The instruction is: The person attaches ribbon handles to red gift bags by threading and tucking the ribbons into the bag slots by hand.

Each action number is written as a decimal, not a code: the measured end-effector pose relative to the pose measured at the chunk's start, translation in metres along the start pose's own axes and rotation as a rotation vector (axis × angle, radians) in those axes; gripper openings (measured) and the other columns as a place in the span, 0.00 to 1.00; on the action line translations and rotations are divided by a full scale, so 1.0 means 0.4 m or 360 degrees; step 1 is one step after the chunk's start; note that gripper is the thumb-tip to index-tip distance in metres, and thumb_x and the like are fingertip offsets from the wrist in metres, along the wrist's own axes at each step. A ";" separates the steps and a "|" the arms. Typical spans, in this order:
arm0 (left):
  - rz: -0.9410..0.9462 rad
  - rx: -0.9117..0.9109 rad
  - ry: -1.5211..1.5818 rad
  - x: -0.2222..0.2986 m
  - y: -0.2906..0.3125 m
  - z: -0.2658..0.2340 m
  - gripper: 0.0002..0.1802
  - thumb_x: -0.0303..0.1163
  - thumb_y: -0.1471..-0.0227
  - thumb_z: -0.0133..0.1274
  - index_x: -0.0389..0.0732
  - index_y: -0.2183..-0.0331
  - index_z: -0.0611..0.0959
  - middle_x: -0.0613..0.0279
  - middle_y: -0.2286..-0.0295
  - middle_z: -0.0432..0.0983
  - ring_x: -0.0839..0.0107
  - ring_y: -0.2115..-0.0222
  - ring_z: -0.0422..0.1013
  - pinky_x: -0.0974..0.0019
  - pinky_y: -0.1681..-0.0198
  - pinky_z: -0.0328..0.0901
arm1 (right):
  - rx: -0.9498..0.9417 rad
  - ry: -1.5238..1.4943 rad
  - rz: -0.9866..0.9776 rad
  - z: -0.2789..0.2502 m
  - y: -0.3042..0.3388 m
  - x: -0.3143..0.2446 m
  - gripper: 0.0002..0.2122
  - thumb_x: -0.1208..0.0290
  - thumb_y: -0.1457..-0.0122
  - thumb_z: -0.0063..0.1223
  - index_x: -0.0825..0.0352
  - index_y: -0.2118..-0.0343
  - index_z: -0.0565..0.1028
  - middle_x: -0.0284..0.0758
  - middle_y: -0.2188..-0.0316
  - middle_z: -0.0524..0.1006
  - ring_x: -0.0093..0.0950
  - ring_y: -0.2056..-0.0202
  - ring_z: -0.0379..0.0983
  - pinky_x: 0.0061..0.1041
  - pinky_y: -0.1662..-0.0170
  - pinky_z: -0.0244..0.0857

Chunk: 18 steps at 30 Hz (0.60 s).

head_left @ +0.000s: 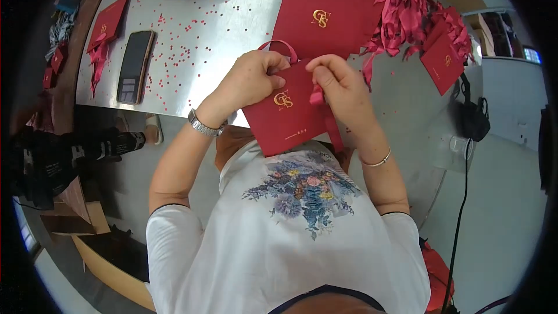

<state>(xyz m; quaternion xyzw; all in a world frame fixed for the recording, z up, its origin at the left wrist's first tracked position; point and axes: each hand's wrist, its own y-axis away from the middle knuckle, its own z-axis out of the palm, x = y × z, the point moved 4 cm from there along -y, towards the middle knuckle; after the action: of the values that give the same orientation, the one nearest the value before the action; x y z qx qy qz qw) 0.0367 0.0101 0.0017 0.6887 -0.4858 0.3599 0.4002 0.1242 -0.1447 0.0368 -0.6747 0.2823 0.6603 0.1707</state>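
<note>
A small dark-red paper gift bag (293,122) with a gold emblem is held in front of my body at the table's near edge. My left hand (254,78) is closed on its upper left part, with the thumb on the front and curled fingers at the top edge. Behind that hand a loop of red ribbon (283,44) arcs up. My right hand (344,88) is closed at the bag's upper right corner, pinching a red ribbon (317,95). More ribbon hangs down the bag's right side. The fingertips of my right hand partly hide the bag's top edge.
Beyond my hands lies a larger stack of red bags (325,9) on the metal table (203,84). A heap of red ribbons (401,6) is at the far right. Leftward are a phone (136,67), another red bag (109,22) and scattered red paper dots.
</note>
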 end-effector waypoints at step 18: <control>-0.0021 0.0153 0.0185 -0.031 0.014 0.037 0.12 0.26 0.57 0.55 0.37 0.65 0.81 0.52 0.71 0.79 0.57 0.69 0.75 0.60 0.63 0.68 | 0.0373 0.1174 -0.0677 0.051 0.001 0.043 0.02 0.75 0.48 0.55 0.65 0.71 0.75 0.39 0.75 0.77 0.38 0.73 0.75 0.34 0.70 0.68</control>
<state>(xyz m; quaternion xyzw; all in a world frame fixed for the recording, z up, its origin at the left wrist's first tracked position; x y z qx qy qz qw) 0.0296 0.0003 -0.0146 0.6883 -0.4394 0.4195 0.3965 0.1070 -0.1354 0.0183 -0.8844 0.2521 0.2891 0.2661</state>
